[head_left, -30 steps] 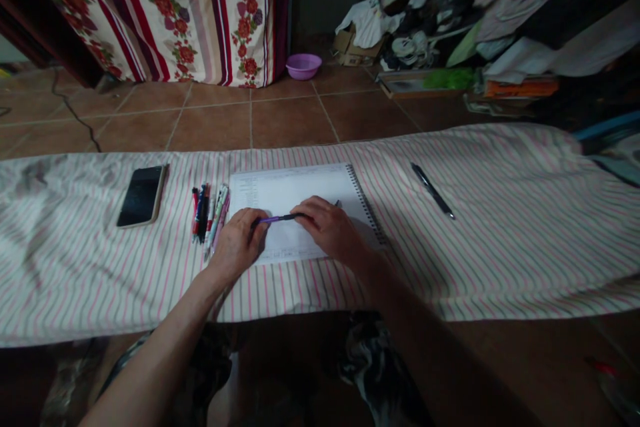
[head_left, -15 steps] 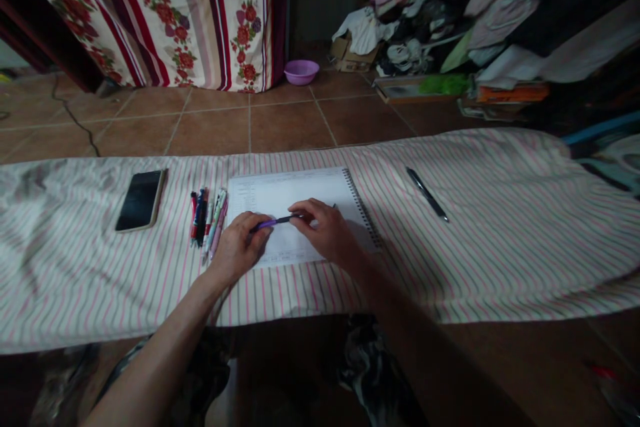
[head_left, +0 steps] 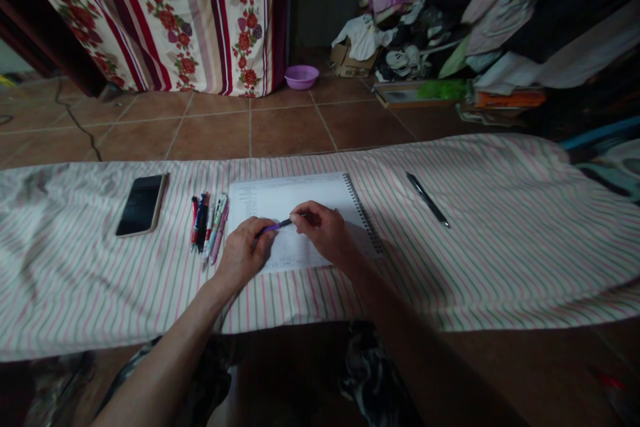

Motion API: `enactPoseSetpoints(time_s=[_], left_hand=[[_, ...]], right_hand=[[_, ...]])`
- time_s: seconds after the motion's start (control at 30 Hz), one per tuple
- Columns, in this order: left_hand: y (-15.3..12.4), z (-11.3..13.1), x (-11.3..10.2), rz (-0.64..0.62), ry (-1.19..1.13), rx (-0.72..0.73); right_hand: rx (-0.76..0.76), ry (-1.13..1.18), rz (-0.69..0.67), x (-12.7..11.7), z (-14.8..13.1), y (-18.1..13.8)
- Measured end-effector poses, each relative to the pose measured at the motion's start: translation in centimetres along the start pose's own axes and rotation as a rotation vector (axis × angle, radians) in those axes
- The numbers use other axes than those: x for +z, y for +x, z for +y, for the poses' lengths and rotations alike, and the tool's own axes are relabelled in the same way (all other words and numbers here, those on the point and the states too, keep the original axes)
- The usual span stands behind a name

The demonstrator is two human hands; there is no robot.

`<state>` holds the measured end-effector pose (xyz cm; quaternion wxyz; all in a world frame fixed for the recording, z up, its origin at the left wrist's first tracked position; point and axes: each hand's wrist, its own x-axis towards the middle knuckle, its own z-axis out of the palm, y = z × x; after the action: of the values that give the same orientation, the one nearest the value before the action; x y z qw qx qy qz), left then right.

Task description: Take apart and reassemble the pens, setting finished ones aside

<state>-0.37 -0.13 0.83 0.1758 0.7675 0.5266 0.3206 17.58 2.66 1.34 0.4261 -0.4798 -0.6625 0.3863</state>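
Quietly, 2 bare hands meet over an open notebook (head_left: 300, 193), a purple-and-black pen (head_left: 270, 228) spanning the short gap between them. The left hand (head_left: 243, 250) is closed around the purple end, above the page's left side; the right hand (head_left: 325, 230) pinches the black end with its fingertips, over the middle of the sheet. The hands are apart from each other, linked only by the pen. A dark tip shows beyond the right hand, but whether it belongs to the same pen cannot be told, nor whether the purple and black lengths are joined or are 2 separate parts.

The handling looks to be midway: the pen is taken up and gripped from both sides, and it has not yet been laid down. What remains, as far as can be judged, is for the fingers to finish with this 1 pen and release it. To the left of the notebook, a cluster of pens (head_left: 202, 223) lies side by side, no hand gripping any of it; to the right, well apart from the spiral binding, 1 black pen (head_left: 429, 200) lies alone on the striped cloth (head_left: 500, 233). Whether either group has already had its turn is not shown. A phone (head_left: 143, 205), its screen dark, lies farther left, also out of the hands' grip.
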Motion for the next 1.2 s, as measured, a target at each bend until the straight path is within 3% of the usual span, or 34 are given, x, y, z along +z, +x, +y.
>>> enactPoseSetpoints(time_s=[0.43, 0.8, 1.07, 1.2], left_hand=[[0.3, 0.3, 0.4, -0.019, -0.073, -0.087], [0.2, 0.5, 0.5, 0.003, -0.241, -0.212], [0.4, 0.6, 0.9, 0.032, -0.369, -0.270], [0.4, 0.8, 1.1, 0.050, -0.328, -0.260]], right_hand=[[0.074, -0.062, 0.021, 0.1, 0.1, 0.1], [0.083, 0.214, -0.030, 0.5, -0.1, 0.3], [0.110, 0.308, -0.044, 0.5, -0.3, 0.5], [0.099, 0.286, -0.013, 0.6, -0.1, 0.6]])
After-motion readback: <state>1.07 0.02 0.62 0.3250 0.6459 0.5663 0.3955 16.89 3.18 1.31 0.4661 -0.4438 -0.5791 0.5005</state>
